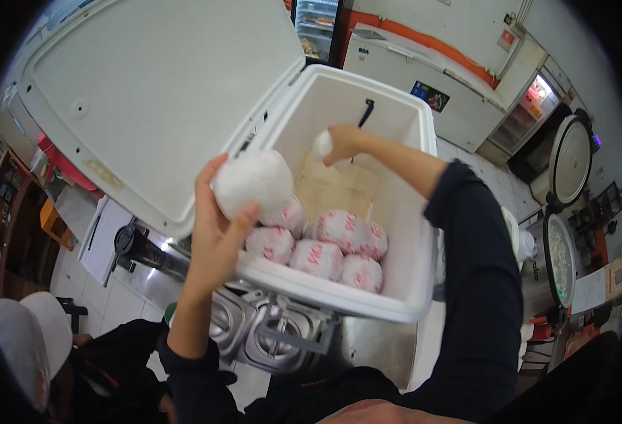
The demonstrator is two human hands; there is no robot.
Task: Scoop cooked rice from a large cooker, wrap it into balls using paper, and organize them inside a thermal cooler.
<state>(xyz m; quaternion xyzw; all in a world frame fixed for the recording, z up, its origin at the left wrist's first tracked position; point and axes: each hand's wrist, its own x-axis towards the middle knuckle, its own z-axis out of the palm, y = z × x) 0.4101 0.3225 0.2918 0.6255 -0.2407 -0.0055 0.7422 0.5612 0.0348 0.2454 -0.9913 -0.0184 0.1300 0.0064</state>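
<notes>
My left hand (212,225) holds a rounded white bundle (255,183) above the near left rim of a large white cooler box (321,290). Inside the box, toward its far end, my right hand (344,143) grips a smaller white object (322,145), blurred and partly covered by the fingers. Several paper-wrapped round bundles with red print lie packed together at the near end, among them one bundle (317,259) in the front row. Beyond them shows the box's yellowish floor (334,183). A dark strap (366,112) hangs on the far inner wall.
The hinged cooler lid (167,90) stands raised at the left. Below the box are lidded steel food pans (276,334). A person in a white cap (51,328) is close at lower left. An open cooking pot (557,259) stands at right, and a chest freezer (395,69) behind.
</notes>
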